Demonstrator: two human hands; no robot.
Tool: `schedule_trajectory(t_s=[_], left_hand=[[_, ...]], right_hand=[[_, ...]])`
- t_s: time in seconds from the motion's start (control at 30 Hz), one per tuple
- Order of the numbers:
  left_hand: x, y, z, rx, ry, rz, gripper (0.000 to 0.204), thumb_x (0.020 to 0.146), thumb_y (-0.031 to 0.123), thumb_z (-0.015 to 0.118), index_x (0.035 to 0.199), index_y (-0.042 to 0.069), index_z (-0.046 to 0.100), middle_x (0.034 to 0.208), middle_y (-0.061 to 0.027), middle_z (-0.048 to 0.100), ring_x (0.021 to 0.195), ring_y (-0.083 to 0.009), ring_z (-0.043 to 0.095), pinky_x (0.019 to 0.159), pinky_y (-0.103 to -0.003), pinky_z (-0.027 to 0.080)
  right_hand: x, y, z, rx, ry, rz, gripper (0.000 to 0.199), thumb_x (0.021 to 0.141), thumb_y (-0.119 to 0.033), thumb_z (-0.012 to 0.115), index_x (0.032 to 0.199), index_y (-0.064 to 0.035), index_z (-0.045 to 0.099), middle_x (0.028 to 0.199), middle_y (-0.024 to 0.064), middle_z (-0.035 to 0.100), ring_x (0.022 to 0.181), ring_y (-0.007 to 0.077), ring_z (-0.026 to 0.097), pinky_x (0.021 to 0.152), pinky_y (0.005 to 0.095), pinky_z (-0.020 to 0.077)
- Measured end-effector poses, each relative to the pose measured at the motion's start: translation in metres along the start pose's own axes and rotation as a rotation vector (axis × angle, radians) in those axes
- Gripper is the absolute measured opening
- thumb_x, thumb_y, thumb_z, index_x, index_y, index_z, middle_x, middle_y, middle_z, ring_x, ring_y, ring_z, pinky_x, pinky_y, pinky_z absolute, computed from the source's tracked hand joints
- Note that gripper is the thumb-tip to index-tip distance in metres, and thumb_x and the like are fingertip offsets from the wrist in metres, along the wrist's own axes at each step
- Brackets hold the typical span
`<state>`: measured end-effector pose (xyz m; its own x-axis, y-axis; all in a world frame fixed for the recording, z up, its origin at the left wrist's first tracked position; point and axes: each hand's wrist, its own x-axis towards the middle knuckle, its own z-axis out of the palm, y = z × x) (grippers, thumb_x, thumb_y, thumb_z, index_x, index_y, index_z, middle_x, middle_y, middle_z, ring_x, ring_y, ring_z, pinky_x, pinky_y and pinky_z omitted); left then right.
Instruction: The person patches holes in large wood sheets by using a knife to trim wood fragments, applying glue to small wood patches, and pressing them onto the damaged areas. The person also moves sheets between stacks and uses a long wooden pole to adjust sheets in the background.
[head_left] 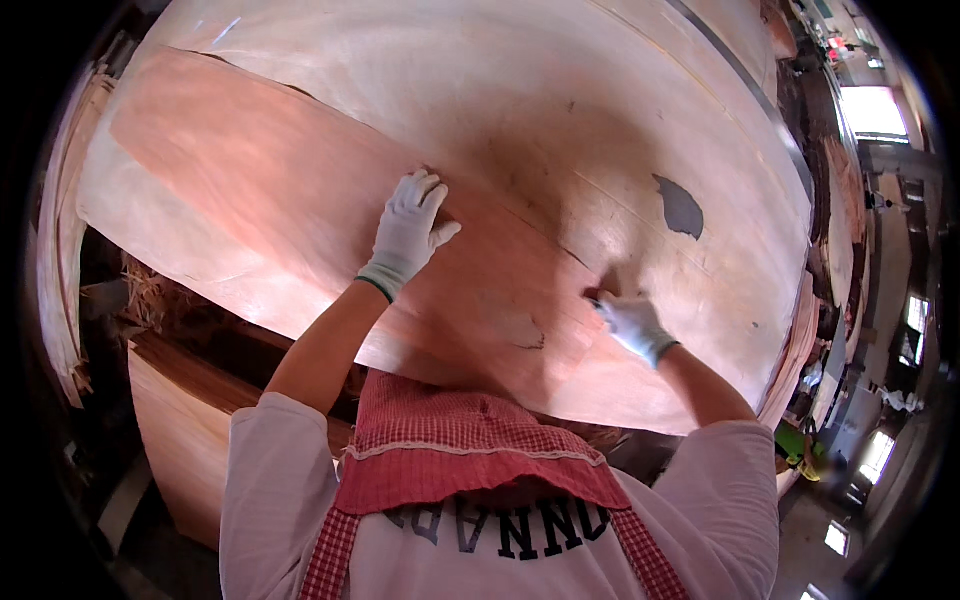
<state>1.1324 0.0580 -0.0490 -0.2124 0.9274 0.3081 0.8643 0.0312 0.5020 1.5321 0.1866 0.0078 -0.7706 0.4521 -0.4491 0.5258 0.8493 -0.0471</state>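
Observation:
A long reddish wood veneer strip [280, 170] lies slantwise over a larger pale veneer sheet [420, 70]. On the strip, near its far edge, rests my left hand [408, 222] in a white glove, palm down, thumb held away from the fingers. Farther right, my gloved right hand [635, 322] is closed at the strip's far edge, around something small and dark whose kind I cannot make out. The pale sheet has a dark grey hole [680, 207] beyond my right hand. A small torn spot [528, 332] shows on the strip near my body.
A metal straightedge or rail [745, 85] runs along the far right side. Stacked wood sheets [180, 430] stand at the lower left, with more veneer edges [65, 230] at the far left. A person in green [797, 450] is at the right.

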Motion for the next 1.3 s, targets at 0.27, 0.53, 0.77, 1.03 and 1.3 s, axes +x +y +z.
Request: schedule_trajectory(t_s=[0.27,0.53,0.77,1.03,1.3], left_hand=[[0.013,0.002,-0.004,-0.151,-0.010,-0.095,0.066,0.072,0.028,0.079,0.127,0.004,0.051,0.130,-0.0148,0.050,0.122,-0.0357,0.047,0.100,-0.045,0.043],[0.006,-0.004,0.002,-0.102,0.039,0.033,0.064,0.069,0.022,0.081,0.125,0.002,0.055,0.124,-0.0124,0.053,0.120,-0.0336,0.048,0.099,-0.044,0.044],[0.005,0.000,0.005,-0.005,0.064,0.063,0.058,0.074,0.028,0.077,0.124,0.005,0.057,0.127,-0.0106,0.053,0.123,-0.0315,0.047,0.098,-0.043,0.043],[-0.003,0.035,0.017,0.453,0.036,0.256,0.013,0.084,0.018,0.060,0.097,0.016,0.058,0.101,0.0002,0.060,0.075,-0.0201,0.060,0.065,-0.036,0.048],[-0.033,0.028,0.005,0.321,-0.056,0.201,0.029,0.088,0.011,0.050,0.116,0.013,0.059,0.118,-0.0044,0.060,0.089,-0.0257,0.060,0.075,-0.040,0.049]], right_hand=[[0.186,-0.132,-0.076,0.102,0.208,-0.066,0.015,0.090,-0.020,0.055,0.096,-0.0078,0.060,0.084,0.0130,0.068,0.079,0.0319,0.069,0.064,0.0445,0.0541],[0.089,-0.112,-0.009,0.123,0.408,0.111,0.014,0.092,-0.020,0.054,0.096,-0.0072,0.051,0.073,0.0141,0.065,0.063,0.0327,0.066,0.050,0.0439,0.0518],[-0.035,-0.094,0.045,0.537,0.490,0.771,0.034,0.096,-0.030,0.053,0.122,-0.0090,0.056,0.097,0.0218,0.067,0.082,0.0416,0.066,0.064,0.0503,0.0506],[-0.026,-0.024,0.059,1.011,0.723,0.863,0.030,0.082,-0.018,0.069,0.104,-0.0005,0.059,0.094,0.0145,0.064,0.079,0.0295,0.064,0.070,0.0373,0.0486],[-0.110,-0.160,-0.006,0.553,0.800,0.708,0.016,0.086,-0.018,0.067,0.099,-0.0093,0.066,0.091,0.0189,0.064,0.074,0.0367,0.064,0.061,0.0442,0.0512]])
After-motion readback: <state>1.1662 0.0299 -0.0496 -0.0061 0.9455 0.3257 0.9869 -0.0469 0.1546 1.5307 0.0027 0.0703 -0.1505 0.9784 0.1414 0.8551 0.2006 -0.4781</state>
